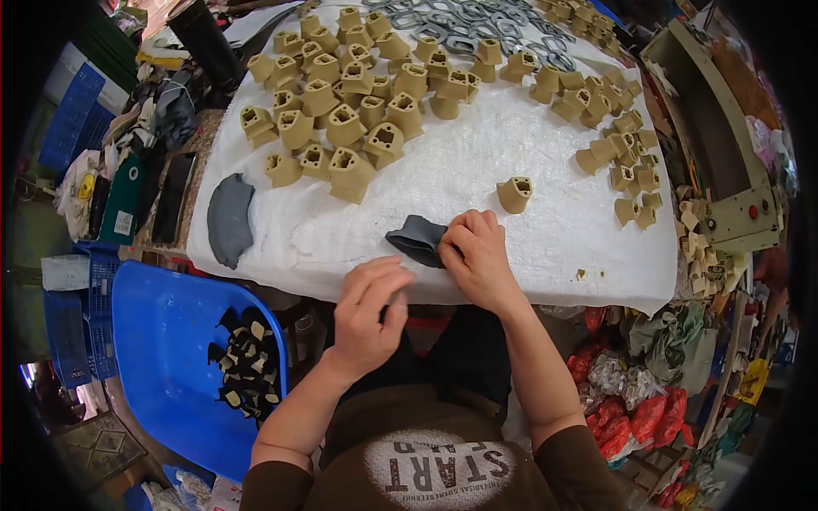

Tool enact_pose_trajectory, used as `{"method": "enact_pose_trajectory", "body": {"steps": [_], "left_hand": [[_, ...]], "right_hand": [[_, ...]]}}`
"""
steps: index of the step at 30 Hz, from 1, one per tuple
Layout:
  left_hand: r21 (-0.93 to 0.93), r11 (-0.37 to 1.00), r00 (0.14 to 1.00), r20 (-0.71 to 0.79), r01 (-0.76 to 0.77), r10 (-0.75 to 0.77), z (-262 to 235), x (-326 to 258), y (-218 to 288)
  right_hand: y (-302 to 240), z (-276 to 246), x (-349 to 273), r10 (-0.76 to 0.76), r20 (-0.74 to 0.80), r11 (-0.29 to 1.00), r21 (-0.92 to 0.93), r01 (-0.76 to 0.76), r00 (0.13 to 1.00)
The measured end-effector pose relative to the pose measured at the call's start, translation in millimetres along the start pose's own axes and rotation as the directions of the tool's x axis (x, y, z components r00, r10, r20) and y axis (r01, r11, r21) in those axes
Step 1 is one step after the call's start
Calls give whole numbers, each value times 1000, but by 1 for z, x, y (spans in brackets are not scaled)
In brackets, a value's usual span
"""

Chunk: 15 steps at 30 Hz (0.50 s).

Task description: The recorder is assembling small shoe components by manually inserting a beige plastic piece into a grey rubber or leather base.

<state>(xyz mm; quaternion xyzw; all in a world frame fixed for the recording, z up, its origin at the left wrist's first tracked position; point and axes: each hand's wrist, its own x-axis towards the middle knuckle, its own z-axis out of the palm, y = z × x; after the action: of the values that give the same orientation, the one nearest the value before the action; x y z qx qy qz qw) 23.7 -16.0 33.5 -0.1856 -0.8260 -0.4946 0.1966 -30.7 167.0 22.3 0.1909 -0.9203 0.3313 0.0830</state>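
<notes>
On the white-covered tabletop (562, 268), the right hand's grip (480, 258) pinches a curved grey piece (415, 242); the left hand's grip (371, 311) hovers at its seven o'clock. Tan blocks (319, 102) crowd the view's eleven o'clock, a grey sheet (230, 223) nine, a blue basin (162, 358) eight.

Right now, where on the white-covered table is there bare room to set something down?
On the white cover, between the flat grey piece and the folded grey piece; also right of the right hand, in front of the lone tan block, barring a few crumbs. Crowded: the back, with clustered tan blocks and grey rings.
</notes>
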Motion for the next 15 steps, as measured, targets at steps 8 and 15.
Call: {"method": "enact_pose_trajectory", "body": {"steps": [8,15], "left_hand": [[186,975,985,149,-119,92,18,18,-2],[214,975,984,175,-54,16,17,19,3]], "right_hand": [[3,2,0,24,-15,998,61,-23,1000],[1,-24,-16,306,-430,885,458,-87,849]]}}
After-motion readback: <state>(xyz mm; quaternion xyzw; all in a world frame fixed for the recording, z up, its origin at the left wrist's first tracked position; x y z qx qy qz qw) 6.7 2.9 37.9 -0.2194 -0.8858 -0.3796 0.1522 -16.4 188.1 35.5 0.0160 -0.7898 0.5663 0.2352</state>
